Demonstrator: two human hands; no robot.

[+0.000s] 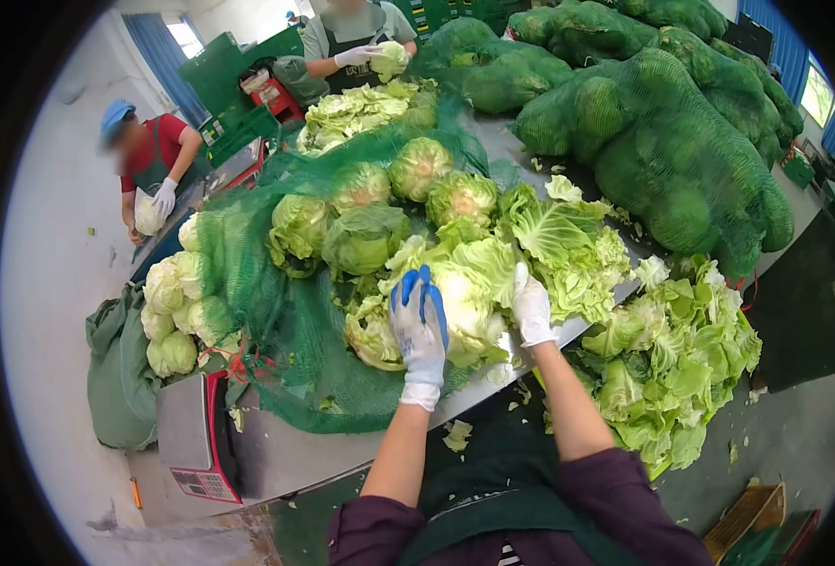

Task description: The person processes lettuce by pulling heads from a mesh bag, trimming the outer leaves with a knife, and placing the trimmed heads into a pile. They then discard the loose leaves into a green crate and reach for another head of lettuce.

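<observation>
- Cabbage [469, 302]: pale green head, lying on the metal table [285, 453] between the two gloved hands. Roughly round; no clear long axis readable. Which way the stem end points cannot be told; loose outer leaves flare up and away from the person.
- Left hand [419, 325]: white glove with blue fingers [416, 288], laid flat on the near-left side of the cabbage, fingers spread and pointing away from the body, pressed to the leaves rather than curled shut.
- Right hand [533, 307]: white glove, on the right flank of the same cabbage, fingers wrapped over an outer leaf; exact closure cannot be told.
- Just beyond the fingertips: more trimmed heads [366, 236] resting on an opened green net sack [285, 321].
- Right of the right-hand fingers: a heap of stripped leaves [672, 368], lower than the table edge.
- Left of the left-hand fingers, well apart: a weighing scale [196, 439] at the table end.
- Far beyond: full netted sacks [672, 151] and two other people handling cabbages.
</observation>
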